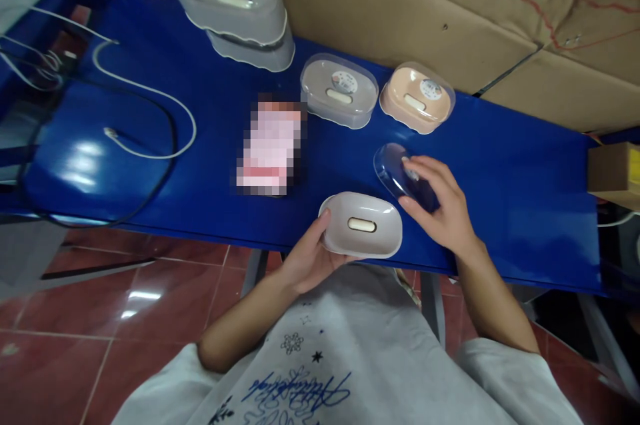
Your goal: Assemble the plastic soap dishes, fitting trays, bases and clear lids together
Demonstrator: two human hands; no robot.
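Observation:
My left hand (313, 252) grips the left end of a pale grey-pink oval soap dish (387, 222) at the table's near edge. Its inside faces up, showing a cream oblong piece in a slot. To the right, my right hand (445, 205) has its thumb and fingers closed around a clear plastic lid (387, 165) with a round sticker. The lid is apart from the dish. Farther back stand a lidded grey soap dish (320, 105) and a lidded peach soap dish (400, 113), each with a round label.
Stacked larger grey lidded containers (253, 48) stand at the back left of the blue table (525, 192). A pixelated flat item (273, 145) lies mid-table. A white cable (194, 125) and a black cable cross the left side. Cardboard (400, 5) lines the back; a cardboard box (613, 175) sits at the right.

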